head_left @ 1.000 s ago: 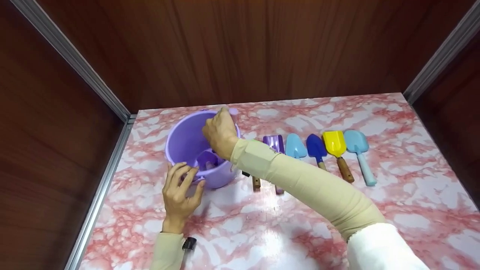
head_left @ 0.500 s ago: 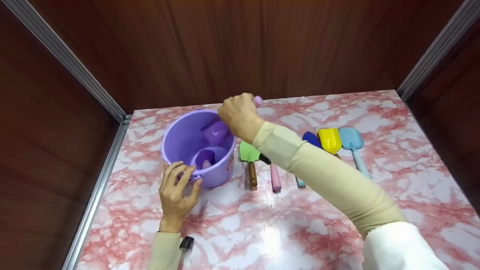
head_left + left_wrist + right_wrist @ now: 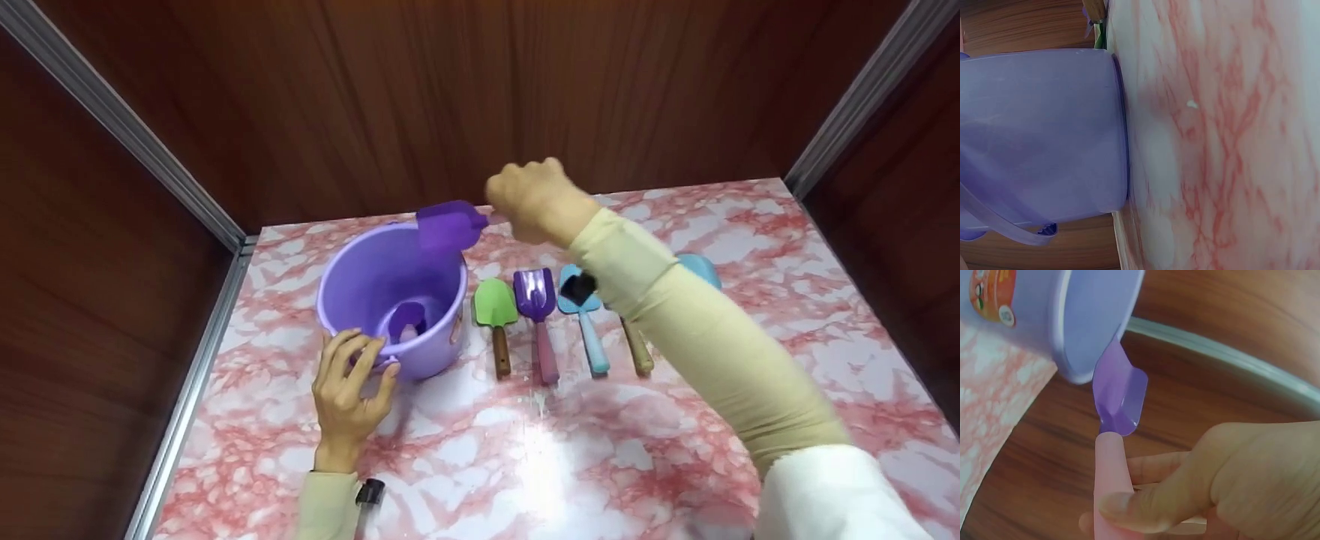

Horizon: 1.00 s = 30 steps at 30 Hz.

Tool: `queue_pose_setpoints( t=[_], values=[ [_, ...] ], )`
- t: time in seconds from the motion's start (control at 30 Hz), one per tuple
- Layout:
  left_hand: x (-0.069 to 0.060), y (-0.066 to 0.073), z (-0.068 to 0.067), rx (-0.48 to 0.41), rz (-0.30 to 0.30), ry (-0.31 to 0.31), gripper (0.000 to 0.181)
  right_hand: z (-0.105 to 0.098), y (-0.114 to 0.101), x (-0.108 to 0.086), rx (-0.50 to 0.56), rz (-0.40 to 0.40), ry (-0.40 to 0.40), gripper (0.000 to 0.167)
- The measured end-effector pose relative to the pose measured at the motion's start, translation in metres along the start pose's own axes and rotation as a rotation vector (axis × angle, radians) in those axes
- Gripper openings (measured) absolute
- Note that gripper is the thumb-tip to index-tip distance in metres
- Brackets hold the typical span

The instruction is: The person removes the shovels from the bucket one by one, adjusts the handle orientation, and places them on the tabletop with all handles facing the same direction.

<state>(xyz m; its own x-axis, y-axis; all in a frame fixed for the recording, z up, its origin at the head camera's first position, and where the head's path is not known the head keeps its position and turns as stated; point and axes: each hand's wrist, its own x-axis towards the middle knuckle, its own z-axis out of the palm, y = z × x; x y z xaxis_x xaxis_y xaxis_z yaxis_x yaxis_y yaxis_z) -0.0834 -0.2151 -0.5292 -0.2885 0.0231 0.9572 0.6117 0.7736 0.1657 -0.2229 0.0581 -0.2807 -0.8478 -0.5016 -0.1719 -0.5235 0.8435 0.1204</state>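
A purple toy shovel [image 3: 450, 226] with a pink handle [image 3: 1112, 478] is in my right hand [image 3: 536, 199], fingers and thumb wrapped round the handle. Its blade hangs at the back right rim of a lilac bucket [image 3: 427, 364]. My left hand [image 3: 349, 390] holds the bucket's near left rim, fingers over the edge and thumb outside. Inside, at the bottom, lies another purple shovel [image 3: 406, 319]. In the left wrist view the bucket's side fills the left part, with its carrying handle [image 3: 1010, 228] hanging below; the left fingers are mostly out of that view.
Right of the bucket lie a green shovel [image 3: 495, 301], a purple shovel [image 3: 536, 296] and a light blue shovel [image 3: 592, 341] in a row. A wooden handle [image 3: 637, 349] and another light blue blade [image 3: 701, 268] are partly behind my right arm. Dark wooden walls [image 3: 450, 97] enclose the marbled table.
My right hand has risen out of the bucket and moved right, drawing the purple shovel up with it. My left hand has stayed at the rim.
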Motion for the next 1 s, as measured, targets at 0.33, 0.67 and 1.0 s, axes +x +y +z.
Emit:
queue_pose_setpoints(
  t=[0.33,0.67,1.0],
  values=[
    [-0.001,0.002,-0.006,-0.008,0.009,0.017,0.040,0.001,0.050,-0.029,0.229,-0.002,-0.010,0.042],
    [-0.006,0.008,-0.007,0.004,-0.002,0.016,0.041,0.024,0.114,-0.067,0.320,0.000,0.064,0.016],
    [-0.004,0.011,-0.006,0.009,-0.007,0.039,0.041,0.057,0.162,-0.095,0.471,0.058,0.096,0.028]
  ],
)
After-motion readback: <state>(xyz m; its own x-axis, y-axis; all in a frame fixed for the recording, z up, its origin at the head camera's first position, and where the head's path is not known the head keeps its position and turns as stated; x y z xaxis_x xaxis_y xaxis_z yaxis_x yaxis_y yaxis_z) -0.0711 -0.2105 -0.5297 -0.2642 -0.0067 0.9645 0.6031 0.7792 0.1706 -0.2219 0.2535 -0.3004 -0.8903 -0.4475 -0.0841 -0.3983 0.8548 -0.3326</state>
